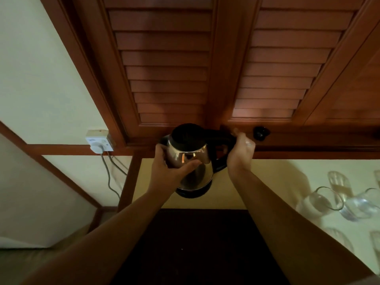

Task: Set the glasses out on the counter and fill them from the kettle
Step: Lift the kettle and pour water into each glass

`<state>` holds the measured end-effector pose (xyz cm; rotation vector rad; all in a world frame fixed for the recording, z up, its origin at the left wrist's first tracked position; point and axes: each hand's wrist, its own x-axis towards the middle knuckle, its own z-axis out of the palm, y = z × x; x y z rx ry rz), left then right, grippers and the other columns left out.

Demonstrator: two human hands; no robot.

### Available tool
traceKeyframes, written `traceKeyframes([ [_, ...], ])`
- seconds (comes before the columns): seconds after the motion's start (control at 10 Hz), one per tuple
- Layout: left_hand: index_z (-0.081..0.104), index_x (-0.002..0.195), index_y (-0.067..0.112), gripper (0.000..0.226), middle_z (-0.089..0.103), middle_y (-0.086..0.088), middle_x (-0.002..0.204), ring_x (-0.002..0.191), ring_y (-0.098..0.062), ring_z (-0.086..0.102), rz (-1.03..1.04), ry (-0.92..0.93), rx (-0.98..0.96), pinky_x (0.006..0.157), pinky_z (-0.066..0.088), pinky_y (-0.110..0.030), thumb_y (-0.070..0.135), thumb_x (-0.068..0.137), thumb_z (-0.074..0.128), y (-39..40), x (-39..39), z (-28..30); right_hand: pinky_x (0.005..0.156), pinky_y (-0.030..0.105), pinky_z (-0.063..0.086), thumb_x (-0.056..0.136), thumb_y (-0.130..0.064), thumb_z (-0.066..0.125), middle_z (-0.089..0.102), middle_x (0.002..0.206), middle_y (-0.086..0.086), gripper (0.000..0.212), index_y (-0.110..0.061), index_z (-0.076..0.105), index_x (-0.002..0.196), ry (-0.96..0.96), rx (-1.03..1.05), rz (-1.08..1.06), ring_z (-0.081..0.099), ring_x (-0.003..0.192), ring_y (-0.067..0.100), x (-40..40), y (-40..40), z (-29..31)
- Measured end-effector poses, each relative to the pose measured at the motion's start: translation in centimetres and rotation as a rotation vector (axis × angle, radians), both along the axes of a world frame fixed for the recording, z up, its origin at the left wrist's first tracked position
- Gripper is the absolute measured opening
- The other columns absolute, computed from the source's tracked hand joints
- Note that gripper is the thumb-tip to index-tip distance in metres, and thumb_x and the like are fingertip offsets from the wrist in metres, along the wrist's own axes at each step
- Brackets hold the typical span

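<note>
A steel kettle [193,159] with a black lid, handle and base hangs in the air in front of the wooden cabinet. My left hand [170,171] cups its shiny body from the left side. My right hand [240,153] is wrapped around the black handle on its right. Clear glasses [329,199] stand in a group at the right edge, by the pale wall, some of them blurred and reflected. The dark counter top [195,243] lies below the kettle, between my forearms.
Louvred wooden cabinet doors [168,75] fill the top of the view, with a dark round knob [260,133] just right of my right hand. A white wall socket [99,141] with a plug and a grey cable sits at the left.
</note>
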<state>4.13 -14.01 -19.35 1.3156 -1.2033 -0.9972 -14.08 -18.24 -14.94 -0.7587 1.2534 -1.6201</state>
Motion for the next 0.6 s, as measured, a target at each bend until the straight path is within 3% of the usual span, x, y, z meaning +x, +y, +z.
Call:
traceKeyframes([
  [0.1, 0.053, 0.122, 0.035, 0.078, 0.072, 0.017, 0.123, 0.116, -0.001, 0.072, 0.021, -0.037, -0.023, 0.093, 0.063, -0.027, 0.037, 0.061, 0.102, 0.1, -0.9, -0.3, 0.060, 0.031, 0.055, 0.109, -0.008, 0.039, 0.058, 0.071, 0.027, 0.033, 0.002, 0.069, 0.099, -0.007, -0.002, -0.074, 0.064, 0.061, 0.029, -0.4, 0.1, 0.1],
  [0.2, 0.052, 0.130, 0.030, 0.088, 0.070, 0.009, 0.130, 0.120, -0.004, 0.071, 0.029, -0.055, -0.048, 0.098, 0.063, -0.033, 0.032, 0.059, 0.105, 0.4, -1.3, -1.1, 0.059, 0.018, 0.049, 0.108, -0.014, 0.041, 0.056, 0.071, 0.004, 0.037, -0.012, 0.061, 0.077, 0.052, -0.001, -0.084, 0.060, 0.060, 0.005, -0.6, 0.1, -0.9],
  [0.3, 0.052, 0.122, 0.032, 0.085, 0.071, 0.011, 0.125, 0.117, -0.002, 0.072, 0.025, -0.088, -0.065, 0.095, 0.063, -0.027, 0.030, 0.057, 0.106, 0.6, -0.9, -1.4, 0.067, 0.027, 0.046, 0.104, -0.023, 0.043, 0.053, 0.074, 0.003, 0.039, 0.005, 0.064, 0.087, 0.121, 0.026, 0.003, 0.056, 0.062, 0.007, -1.2, 0.3, -1.8],
  [0.4, 0.051, 0.121, 0.031, 0.079, 0.071, 0.006, 0.127, 0.120, -0.011, 0.073, 0.000, -0.091, -0.068, 0.095, 0.065, -0.032, 0.035, 0.059, 0.101, 0.8, -0.8, -1.1, 0.070, 0.039, 0.046, 0.110, -0.031, 0.039, 0.061, 0.074, 0.011, 0.043, -0.007, 0.064, 0.084, 0.229, 0.079, 0.054, 0.060, 0.063, 0.018, -2.1, 0.8, -1.5],
  [0.5, 0.051, 0.124, 0.028, 0.079, 0.071, 0.005, 0.131, 0.120, -0.006, 0.072, -0.032, -0.068, -0.012, 0.103, 0.063, -0.039, 0.030, 0.064, 0.102, 1.2, -0.9, -0.4, 0.082, 0.040, 0.052, 0.110, -0.052, 0.033, 0.072, 0.103, 0.027, 0.064, 0.000, 0.070, 0.113, 0.355, 0.182, 0.114, 0.071, 0.093, 0.033, -2.0, 1.9, -1.1],
  [0.6, 0.042, 0.135, 0.035, 0.089, 0.064, 0.019, 0.128, 0.113, 0.005, 0.066, -0.090, -0.129, 0.095, 0.105, 0.057, -0.031, 0.030, 0.066, 0.097, 2.2, -0.7, 0.5, 0.097, 0.027, 0.044, 0.108, -0.058, 0.031, 0.064, 0.136, -0.004, 0.057, -0.023, 0.056, 0.144, 0.429, 0.185, 0.205, 0.058, 0.119, 0.009, -3.1, 5.6, 0.1],
])
